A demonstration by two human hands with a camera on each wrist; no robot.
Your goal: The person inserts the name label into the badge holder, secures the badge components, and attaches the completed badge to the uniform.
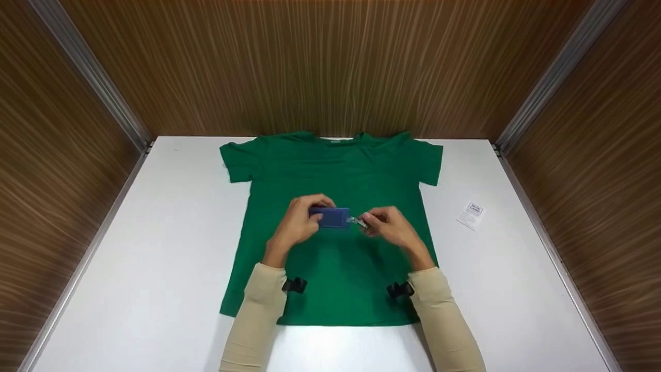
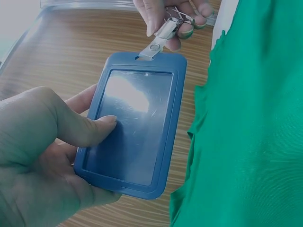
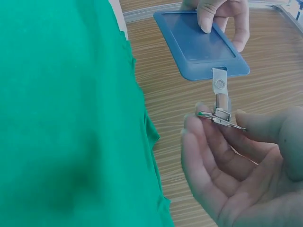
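Observation:
My left hand [image 1: 302, 219] grips a blue badge holder [image 2: 135, 127], its thumb flat on the clear window and its fingers behind. A clear strap [image 3: 219, 81] with a snap runs through the slot in the holder's end and joins it to a metal badge clip [image 3: 221, 115] with a thin pin. My right hand [image 1: 387, 225] pinches this clip between thumb and fingertips. Both hands are over the middle of a green T-shirt [image 1: 330, 279], which is spread out with its collar away from me. No card shows behind the window.
A small white card [image 1: 471, 216] with print lies on the white table [image 1: 516, 289], right of the shirt. Wood-grain panels [image 1: 330, 67] with metal edge strips stand at the back and both sides.

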